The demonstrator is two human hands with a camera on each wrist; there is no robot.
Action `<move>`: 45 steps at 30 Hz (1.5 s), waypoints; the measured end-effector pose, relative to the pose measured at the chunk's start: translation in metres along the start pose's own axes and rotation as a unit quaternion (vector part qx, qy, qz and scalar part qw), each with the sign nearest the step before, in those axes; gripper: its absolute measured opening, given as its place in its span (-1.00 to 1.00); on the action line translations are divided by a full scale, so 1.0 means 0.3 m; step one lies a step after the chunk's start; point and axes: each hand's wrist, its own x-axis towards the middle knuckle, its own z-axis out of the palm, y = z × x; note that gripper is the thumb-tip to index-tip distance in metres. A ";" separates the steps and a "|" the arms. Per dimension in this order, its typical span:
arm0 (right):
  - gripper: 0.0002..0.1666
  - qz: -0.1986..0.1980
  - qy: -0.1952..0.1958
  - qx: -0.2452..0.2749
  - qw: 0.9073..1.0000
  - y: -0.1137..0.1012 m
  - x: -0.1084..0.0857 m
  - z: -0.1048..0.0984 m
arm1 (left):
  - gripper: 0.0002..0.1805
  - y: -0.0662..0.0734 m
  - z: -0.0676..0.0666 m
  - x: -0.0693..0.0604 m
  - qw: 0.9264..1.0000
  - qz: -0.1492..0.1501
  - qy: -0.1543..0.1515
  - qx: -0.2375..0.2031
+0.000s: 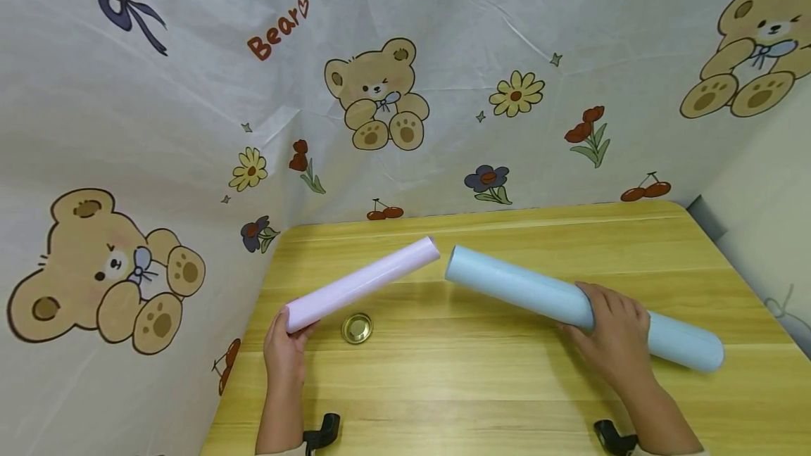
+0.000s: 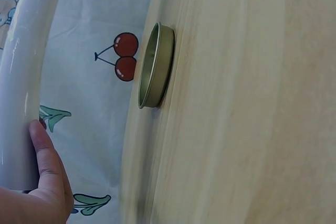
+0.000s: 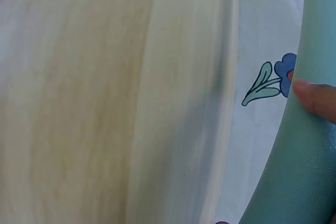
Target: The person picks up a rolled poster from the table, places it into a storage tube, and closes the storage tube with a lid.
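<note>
My left hand (image 1: pixel 288 352) grips the near end of a pale lilac tube (image 1: pixel 361 286), which slants up to the right above the table. In the left wrist view the thumb lies along the side of the lilac tube (image 2: pixel 26 77). A longer, thicker light blue tube (image 1: pixel 519 286) is held by my right hand (image 1: pixel 614 333), which wraps over it from above, right of its middle. The far ends of the two tubes face each other, a small gap apart. Below the lilac tube, a small round gold-coloured dish (image 1: pixel 357 328) sits on the table near my left hand.
The wooden table (image 1: pixel 469 385) has a printed bear-pattern sheet (image 1: pixel 443 20) hanging behind it and along its left side. A white cord (image 1: pixel 786 308) hangs beyond the right edge. Black wrist mounts (image 1: pixel 326 431) show at both forearms.
</note>
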 end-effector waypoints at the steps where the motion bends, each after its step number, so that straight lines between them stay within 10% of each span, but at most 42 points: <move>1: 0.07 0.000 0.002 0.001 1.000 0.001 0.000 0.000 | -0.49 0.000 -0.002 0.000 1.000 0.000 -0.003 0.000; 45: -0.01 -0.036 0.003 0.037 0.999 0.011 -0.007 -0.016 | -0.44 0.011 -0.005 -0.004 1.000 -0.014 -0.021 0.008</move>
